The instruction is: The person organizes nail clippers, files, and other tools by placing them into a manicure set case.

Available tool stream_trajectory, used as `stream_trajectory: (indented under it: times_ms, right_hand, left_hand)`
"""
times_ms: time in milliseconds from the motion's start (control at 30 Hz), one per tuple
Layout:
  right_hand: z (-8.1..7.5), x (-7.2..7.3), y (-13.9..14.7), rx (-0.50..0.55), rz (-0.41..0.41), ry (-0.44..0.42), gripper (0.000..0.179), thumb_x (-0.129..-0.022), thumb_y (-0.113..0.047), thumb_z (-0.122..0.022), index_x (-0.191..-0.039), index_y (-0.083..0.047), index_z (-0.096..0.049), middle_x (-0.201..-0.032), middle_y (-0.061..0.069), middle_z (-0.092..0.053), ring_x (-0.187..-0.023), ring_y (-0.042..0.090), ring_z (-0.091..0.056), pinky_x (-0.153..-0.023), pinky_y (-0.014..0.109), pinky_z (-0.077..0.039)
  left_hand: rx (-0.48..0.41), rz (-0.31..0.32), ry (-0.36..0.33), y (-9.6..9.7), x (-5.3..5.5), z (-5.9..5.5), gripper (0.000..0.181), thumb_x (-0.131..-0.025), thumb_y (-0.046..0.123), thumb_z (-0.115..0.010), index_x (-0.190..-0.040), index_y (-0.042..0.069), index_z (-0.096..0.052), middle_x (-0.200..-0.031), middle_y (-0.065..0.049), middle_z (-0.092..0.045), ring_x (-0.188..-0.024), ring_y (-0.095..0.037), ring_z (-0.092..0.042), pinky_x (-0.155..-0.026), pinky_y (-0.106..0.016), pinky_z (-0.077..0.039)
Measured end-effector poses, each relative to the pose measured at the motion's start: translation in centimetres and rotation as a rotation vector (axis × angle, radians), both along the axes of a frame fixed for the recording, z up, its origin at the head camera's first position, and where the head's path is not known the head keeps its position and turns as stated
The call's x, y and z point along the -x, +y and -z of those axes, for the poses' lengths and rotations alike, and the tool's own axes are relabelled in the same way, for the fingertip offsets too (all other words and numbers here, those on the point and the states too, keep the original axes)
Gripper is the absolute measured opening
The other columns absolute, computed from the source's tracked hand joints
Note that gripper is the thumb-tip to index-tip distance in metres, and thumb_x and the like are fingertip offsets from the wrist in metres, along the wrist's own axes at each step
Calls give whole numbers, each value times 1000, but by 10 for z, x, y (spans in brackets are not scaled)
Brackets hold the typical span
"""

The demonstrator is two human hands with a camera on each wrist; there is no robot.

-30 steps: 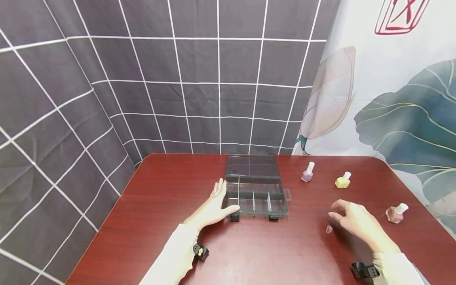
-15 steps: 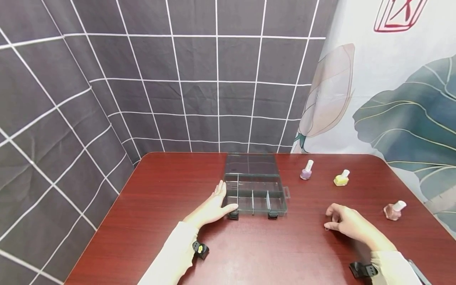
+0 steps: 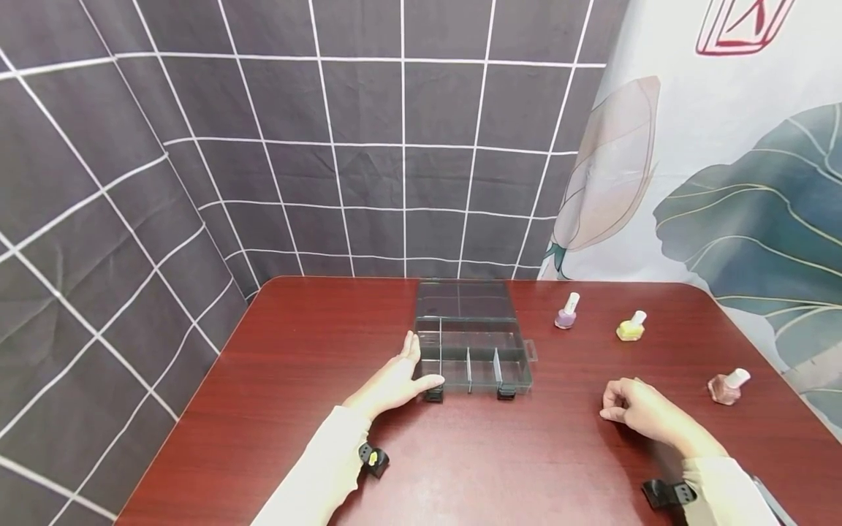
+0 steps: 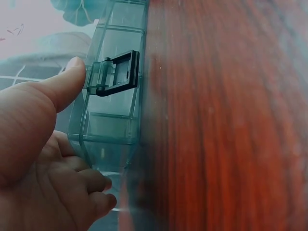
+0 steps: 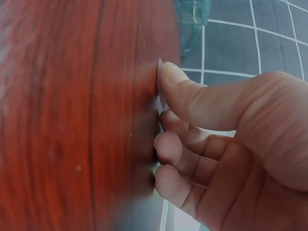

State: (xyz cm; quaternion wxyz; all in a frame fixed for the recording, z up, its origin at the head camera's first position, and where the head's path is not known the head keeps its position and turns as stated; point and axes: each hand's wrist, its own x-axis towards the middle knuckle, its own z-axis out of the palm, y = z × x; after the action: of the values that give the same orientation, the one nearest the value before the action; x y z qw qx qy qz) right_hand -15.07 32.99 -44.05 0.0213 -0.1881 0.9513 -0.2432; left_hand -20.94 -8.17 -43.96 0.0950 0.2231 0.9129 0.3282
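A see-through plastic compartment box (image 3: 483, 376) lies on the table with its lid raised at the back. My left hand (image 3: 389, 383) rests against its front-left corner, fingers along the side. In the left wrist view the thumb (image 4: 70, 82) lies by the rim, beside a black latch (image 4: 122, 74). Over the tabletop at right, my right hand (image 3: 641, 415) has curled fingers. The right wrist view shows a small, thin translucent piece (image 5: 160, 86) at the thumb and forefinger tips, which pinch it close to the table; the head view hides it.
Three nail polish bottles stand on the right of the red-brown table (image 3: 296, 351): purple (image 3: 566, 318), yellow (image 3: 631, 329) and pinkish brown (image 3: 726, 389). Behind the table hang a dark grid cloth (image 3: 368, 175) and a leaf-patterned cloth (image 3: 756, 204).
My right hand has come down over the small translucent piece, and its thumb and forefinger have closed on it. The left hand stays at the box; the head view has tilted slightly.
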Motion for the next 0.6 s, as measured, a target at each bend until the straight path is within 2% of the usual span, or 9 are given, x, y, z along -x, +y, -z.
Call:
stream_trajectory:
  times_ms: [167,333,433,600]
  right_hand:
    - [-2,0,-2,-45,42,-8,25,-80,-9,-71,-67,-17,-50,-62,-12,-44,-59,3,-37,-57,24,-32]
    - [-7,1,-10,40,103,-67,21,-84,-7,-67,-71,-13,-51,-58,-8,-45,-52,3,-42,-51,23,-37]
    - [-12,3,-15,90,126,-53,20,-84,-9,-67,-73,-12,-50,-57,-5,-46,-50,5,-45,-49,23,-39]
    - [-19,9,-21,133,126,29,20,-83,-9,-69,-74,-12,-51,-60,-6,-46,-50,4,-46,-50,23,-41]
  left_hand:
    - [-6,8,-8,0,0,-1,92,-89,49,-56,-146,-7,-10,-151,-25,-2,-134,-33,-24,-106,-42,-26]
    - [2,22,6,-1,1,-1,91,-89,49,-55,-145,-9,-12,-151,-26,-3,-135,-32,-22,-107,-40,-26]
    - [14,28,19,-1,1,-1,91,-89,50,-54,-144,-9,-13,-151,-26,-3,-136,-30,-21,-107,-39,-25]
    - [28,23,19,-1,1,-1,91,-89,51,-54,-145,-9,-13,-151,-25,-4,-135,-30,-22,-106,-39,-26]
